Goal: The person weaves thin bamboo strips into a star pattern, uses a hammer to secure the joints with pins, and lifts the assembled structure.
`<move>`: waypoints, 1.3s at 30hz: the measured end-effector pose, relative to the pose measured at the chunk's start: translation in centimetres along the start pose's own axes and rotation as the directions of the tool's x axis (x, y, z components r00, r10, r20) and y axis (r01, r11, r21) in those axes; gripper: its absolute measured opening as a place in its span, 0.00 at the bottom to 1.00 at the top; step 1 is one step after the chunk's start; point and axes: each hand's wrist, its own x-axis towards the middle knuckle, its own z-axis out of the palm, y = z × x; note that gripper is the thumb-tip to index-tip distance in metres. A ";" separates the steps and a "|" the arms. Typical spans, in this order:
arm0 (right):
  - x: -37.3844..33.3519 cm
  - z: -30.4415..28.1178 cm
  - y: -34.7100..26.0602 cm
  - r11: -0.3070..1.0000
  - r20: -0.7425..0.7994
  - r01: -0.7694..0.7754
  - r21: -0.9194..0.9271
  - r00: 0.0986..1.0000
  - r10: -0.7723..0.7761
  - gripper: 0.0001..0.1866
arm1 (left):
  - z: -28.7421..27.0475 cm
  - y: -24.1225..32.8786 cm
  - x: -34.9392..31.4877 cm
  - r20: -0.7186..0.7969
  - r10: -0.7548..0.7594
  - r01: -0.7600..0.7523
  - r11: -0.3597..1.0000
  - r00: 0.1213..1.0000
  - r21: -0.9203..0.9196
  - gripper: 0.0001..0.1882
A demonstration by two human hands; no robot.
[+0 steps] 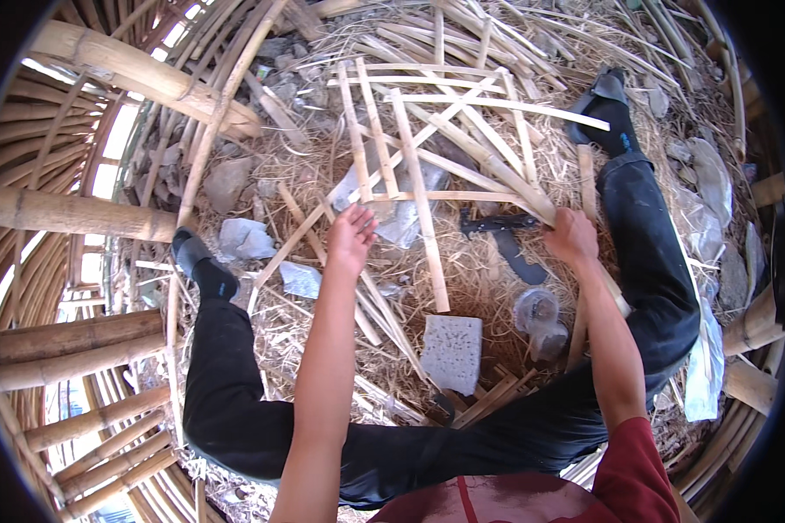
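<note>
From the right hand clasping it, a bamboo pole slants forward-left, while the left hand is loosely spread.

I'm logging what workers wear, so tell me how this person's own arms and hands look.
The left hand and right hand are ungloved. The left forearm and right forearm show no watch or band. A dark red short sleeve shows on the right; any left one is out of view.

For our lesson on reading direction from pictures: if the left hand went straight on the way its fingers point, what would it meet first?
The left hand would probably meet the near end of a pale bamboo strip just ahead, though depth is unclear.
</note>
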 end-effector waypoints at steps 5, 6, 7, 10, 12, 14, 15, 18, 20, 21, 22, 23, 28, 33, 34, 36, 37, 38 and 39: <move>-1.1 -0.8 -0.5 0.997 -0.068 0.057 0.057 0.996 -0.053 0.16 | 0.4 0.2 -0.4 -0.044 0.013 -0.017 0.994 0.999 -0.108 0.29; -1.2 -0.8 -0.3 0.995 -0.109 0.080 0.060 0.991 -0.073 0.16 | 0.7 0.3 -0.9 -0.022 0.023 -0.027 0.979 1.000 -0.202 0.29; -1.3 -0.8 -0.4 0.991 -0.155 0.109 0.072 0.983 -0.097 0.15 | 0.9 1.1 -1.7 -0.004 0.046 -0.045 0.955 0.999 -0.292 0.28; -1.5 -1.1 -0.7 0.979 -0.264 0.176 0.108 0.954 -0.142 0.14 | 1.3 2.4 -2.4 -0.008 0.246 -0.236 0.919 0.969 -0.315 0.21; -1.8 -1.2 -0.8 0.973 -0.325 0.197 0.121 0.934 -0.149 0.14 | 1.8 3.4 -3.7 0.018 0.251 -0.226 0.900 0.968 -0.374 0.17; -2.2 -0.9 -0.7 0.971 -0.378 0.204 0.125 0.915 -0.143 0.13 | 1.9 4.2 -4.7 0.052 0.286 -0.243 0.885 0.957 -0.397 0.15; -2.3 -1.1 -0.8 0.969 -0.382 0.205 0.135 0.913 -0.140 0.14 | 1.8 4.6 -4.9 0.077 0.320 -0.266 0.880 0.944 -0.392 0.14; -3.0 -2.2 -1.4 0.970 -0.384 0.187 0.154 0.916 -0.116 0.14 | 0.8 5.3 -5.9 0.136 0.390 -0.314 0.868 0.911 -0.386 0.14; -4.2 -3.7 -2.3 0.974 -0.368 0.151 0.167 0.926 -0.080 0.15 | 0.3 5.9 -7.1 0.148 0.412 -0.335 0.866 0.899 -0.371 0.14; -4.7 -4.5 -2.6 0.981 -0.371 0.125 0.150 0.927 -0.062 0.15 | 0.4 6.0 -7.6 0.146 0.409 -0.337 0.870 0.901 -0.361 0.14; -5.2 -5.3 -2.9 0.986 -0.375 0.102 0.135 0.926 -0.045 0.16 | 0.3 6.2 -8.4 0.140 0.410 -0.342 0.872 0.901 -0.350 0.13; -5.6 -5.9 -3.2 0.990 -0.378 0.079 0.120 0.925 -0.028 0.16 | 0.1 6.4 -9.0 0.122 0.417 -0.353 0.866 0.901 -0.353 0.14; -7.2 -7.7 -4.8 0.953 -0.540 0.241 0.186 0.835 -0.105 0.15 | -1.9 6.9 -10.2 0.087 0.444 -0.355 0.807 0.892 -0.472 0.08; -9.2 -8.3 -6.5 0.901 -0.578 0.352 0.252 0.802 -0.151 0.14 | -4.8 6.2 -10.0 0.158 0.455 -0.265 0.729 0.876 -0.631 0.06; -9.3 -8.2 -6.5 0.893 -0.588 0.380 0.241 0.789 -0.177 0.14 | -5.1 6.0 -10.0 0.146 0.453 -0.266 0.722 0.879 -0.639 0.07; -9.6 -7.8 -6.6 0.885 -0.562 0.382 0.264 0.807 -0.181 0.13 | -5.9 5.2 -10.2 0.131 0.438 -0.254 0.712 0.889 -0.655 0.07; -9.7 -7.7 -6.6 0.882 -0.548 0.383 0.274 0.816 -0.184 0.13 | -6.0 5.1 -10.4 0.122 0.429 -0.247 0.706 0.895 -0.664 0.07; -9.8 -7.6 -6.7 0.878 -0.535 0.385 0.283 0.823 -0.189 0.13 | -6.2 4.9 -10.5 0.103 0.423 -0.254 0.704 0.900 -0.663 0.08; -9.8 -7.5 -6.8 0.875 -0.521 0.387 0.292 0.831 -0.193 0.14 | -6.4 4.8 -10.5 0.084 0.415 -0.261 0.704 0.906 -0.661 0.08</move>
